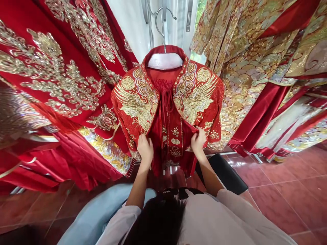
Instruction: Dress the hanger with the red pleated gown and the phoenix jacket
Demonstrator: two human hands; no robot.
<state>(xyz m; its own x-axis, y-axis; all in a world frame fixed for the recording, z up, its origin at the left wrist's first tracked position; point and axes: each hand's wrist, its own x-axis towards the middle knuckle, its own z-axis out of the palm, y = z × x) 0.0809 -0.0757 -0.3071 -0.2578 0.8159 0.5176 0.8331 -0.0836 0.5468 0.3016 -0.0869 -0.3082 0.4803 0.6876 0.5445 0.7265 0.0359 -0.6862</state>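
Note:
A red jacket (216, 98) with gold embroidery hangs in front of me on a hanger (165, 61) with a metal hook. Its collar is beaded and its front is parted, showing dark red cloth and a tied cord (167, 98) inside. My left hand (145, 147) is closed on the jacket's lower front edge at the left. On the opposite side, my right hand (198, 139) grips the other front edge, with the fingers curled over the cloth. The hem between both hands hangs loose.
Red garments with silver-gold beading (63, 78) hang close on the left. Gold patterned garments (245, 75) fill the right side. A black flat box-like object (224, 173) lies on the red tiled floor (286, 194). Behind the hanger stands a white door frame (180, 20).

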